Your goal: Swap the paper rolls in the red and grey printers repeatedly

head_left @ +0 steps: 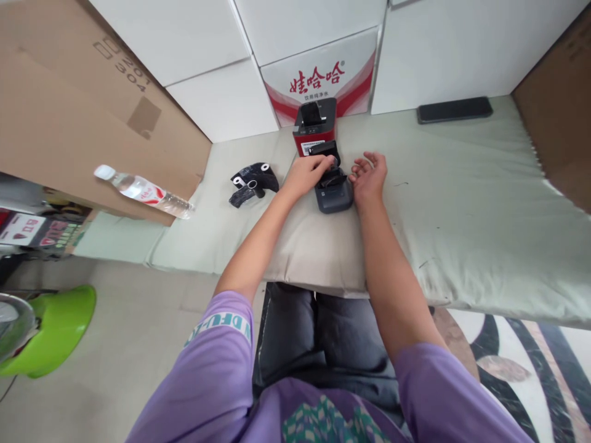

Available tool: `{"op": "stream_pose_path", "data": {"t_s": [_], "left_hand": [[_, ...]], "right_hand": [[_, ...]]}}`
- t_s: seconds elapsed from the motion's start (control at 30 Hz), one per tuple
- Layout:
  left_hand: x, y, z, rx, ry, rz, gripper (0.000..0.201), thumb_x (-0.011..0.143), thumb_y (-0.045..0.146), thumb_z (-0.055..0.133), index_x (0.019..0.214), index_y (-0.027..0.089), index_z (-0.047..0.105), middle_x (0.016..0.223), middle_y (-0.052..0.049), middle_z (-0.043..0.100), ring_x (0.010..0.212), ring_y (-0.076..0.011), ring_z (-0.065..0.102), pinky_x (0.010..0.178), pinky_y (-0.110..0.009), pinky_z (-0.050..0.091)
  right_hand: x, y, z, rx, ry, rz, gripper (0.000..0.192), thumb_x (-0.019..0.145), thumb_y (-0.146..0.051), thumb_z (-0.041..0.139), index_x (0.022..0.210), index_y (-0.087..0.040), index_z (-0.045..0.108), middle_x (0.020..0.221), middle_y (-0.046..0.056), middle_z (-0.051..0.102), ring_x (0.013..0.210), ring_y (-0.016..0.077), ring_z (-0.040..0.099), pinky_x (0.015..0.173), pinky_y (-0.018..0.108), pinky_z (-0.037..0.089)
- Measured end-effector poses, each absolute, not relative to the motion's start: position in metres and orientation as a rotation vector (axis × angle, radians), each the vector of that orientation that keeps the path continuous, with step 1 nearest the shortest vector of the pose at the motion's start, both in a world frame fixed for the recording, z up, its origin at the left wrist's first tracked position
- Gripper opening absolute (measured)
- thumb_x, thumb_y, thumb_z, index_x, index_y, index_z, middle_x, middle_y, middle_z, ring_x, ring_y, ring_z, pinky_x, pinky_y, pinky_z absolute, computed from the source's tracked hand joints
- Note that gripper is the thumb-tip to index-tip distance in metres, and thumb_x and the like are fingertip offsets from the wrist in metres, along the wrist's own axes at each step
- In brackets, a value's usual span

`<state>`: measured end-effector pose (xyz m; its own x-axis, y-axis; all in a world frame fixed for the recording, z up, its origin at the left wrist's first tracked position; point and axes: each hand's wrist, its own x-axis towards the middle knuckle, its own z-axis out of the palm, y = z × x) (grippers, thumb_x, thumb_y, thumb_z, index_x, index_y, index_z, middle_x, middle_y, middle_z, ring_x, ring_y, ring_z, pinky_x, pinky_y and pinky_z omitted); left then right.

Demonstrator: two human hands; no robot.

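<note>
A small dark device, perhaps a label printer (334, 200), sits on the padded surface with its black lid (323, 148) raised. My left hand (306, 172) reaches over it from the left, fingers closed together at the black parts in its opening. What those fingers grip is hidden. At the device's right side, palm partly up, is my right hand (370, 175), its fingers loosely curled and apart with nothing in them. Just behind the lid stands a red and black box-shaped device (316, 123). Black pieces in clear wrapping, with white-ended rolls (256, 178), lie left of my left hand.
A water bottle (145, 191) lies at the left by a large cardboard box (111, 98). White cartons (318, 37) form a wall behind. A flat black object, possibly a phone (455, 110), rests at the back right. The padded surface (438, 203) ends before my knees.
</note>
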<state>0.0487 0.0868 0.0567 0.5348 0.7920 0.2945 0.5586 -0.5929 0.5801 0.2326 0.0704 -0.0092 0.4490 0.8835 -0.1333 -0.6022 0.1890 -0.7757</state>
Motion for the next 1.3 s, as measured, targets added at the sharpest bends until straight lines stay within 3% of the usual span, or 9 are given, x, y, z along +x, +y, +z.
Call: {"op": "stream_pose_path", "data": {"t_s": [0.07,0.17,0.23,0.33,0.57,0.8,0.9,1.0,1.3], "left_hand": [[0.037,0.076,0.052,2.358,0.959,0.861,0.070,0.111,0.071,0.033,0.120,0.022,0.082,0.111,-0.010,0.084,0.108,-0.0245,0.077,0.102,-0.039,0.055],[0.023,0.058,0.037,2.512,0.784,0.913,0.077,0.097,0.086,0.054,0.135,0.022,0.077,0.127,-0.014,0.081,0.121,-0.0294,0.074,0.110,-0.044,0.053],[0.020,0.047,0.024,2.623,0.821,0.925,0.069,0.095,0.078,0.066,0.135,0.023,0.077,0.134,-0.015,0.078,0.126,-0.0317,0.071,0.112,-0.047,0.051],[0.024,0.037,0.007,2.672,0.949,0.947,0.038,0.108,0.047,0.056,0.127,0.026,0.082,0.130,-0.013,0.079,0.123,-0.0293,0.070,0.108,-0.048,0.050],[0.032,0.028,0.003,2.528,1.022,0.911,0.037,0.103,0.027,0.053,0.123,0.033,0.084,0.129,-0.009,0.078,0.125,-0.0263,0.068,0.114,-0.048,0.049],[0.025,0.023,0.009,2.408,1.046,0.993,0.043,0.109,0.053,0.048,0.117,0.032,0.084,0.127,-0.010,0.078,0.128,-0.0290,0.067,0.119,-0.050,0.048],[0.026,0.015,0.012,2.375,0.977,1.068,0.064,0.109,0.071,0.036,0.117,0.029,0.083,0.123,-0.011,0.078,0.125,-0.0296,0.068,0.119,-0.050,0.049],[0.028,0.014,0.012,2.255,0.930,1.282,0.081,0.109,0.078,0.021,0.123,0.025,0.081,0.125,-0.014,0.075,0.127,-0.0293,0.068,0.120,-0.049,0.051],[0.042,0.053,-0.022,1.679,1.277,1.078,0.059,0.106,0.063,0.061,0.151,0.025,0.063,0.153,-0.012,0.070,0.146,-0.0280,0.064,0.129,-0.045,0.048]], "right_hand": [[0.229,0.071,-0.010,-0.913,-0.474,1.038,0.056,0.075,-0.079,0.064,0.102,-0.030,0.058,0.097,0.003,0.068,0.085,0.0194,0.066,0.059,0.027,0.050],[0.224,0.071,-0.010,-0.963,-0.632,1.002,0.061,0.076,-0.080,0.065,0.111,-0.030,0.062,0.116,0.005,0.075,0.117,0.0247,0.069,0.082,0.035,0.058],[0.222,0.071,-0.010,-0.966,-0.727,1.046,0.064,0.079,-0.082,0.063,0.119,-0.032,0.063,0.127,0.004,0.076,0.133,0.0267,0.065,0.098,0.041,0.057],[0.220,0.069,-0.010,-0.933,-0.825,1.143,0.067,0.084,-0.081,0.061,0.132,-0.033,0.062,0.140,0.002,0.075,0.143,0.0252,0.061,0.115,0.045,0.049],[0.218,0.065,-0.006,-0.930,-0.868,1.129,0.058,0.092,-0.077,0.061,0.132,-0.034,0.065,0.140,0.000,0.072,0.137,0.0195,0.064,0.104,0.034,0.052],[0.221,0.057,0.001,-0.938,-0.956,1.148,0.034,0.104,-0.048,0.058,0.127,-0.026,0.071,0.107,-0.001,0.072,0.102,0.0149,0.065,0.101,0.030,0.050],[0.222,0.054,0.004,-0.935,-1.010,1.144,0.021,0.097,-0.026,0.064,0.114,-0.023,0.076,0.103,-0.001,0.076,0.106,0.0158,0.065,0.110,0.032,0.048],[0.222,0.056,0.004,-0.983,-1.005,1.141,0.028,0.087,-0.010,0.062,0.107,-0.024,0.077,0.102,-0.003,0.078,0.109,0.0156,0.066,0.114,0.033,0.048],[0.220,0.055,-0.004,-1.045,-1.035,1.109,0.034,0.079,-0.018,0.064,0.109,-0.026,0.075,0.116,0.000,0.079,0.123,0.0203,0.068,0.125,0.041,0.047]]}}
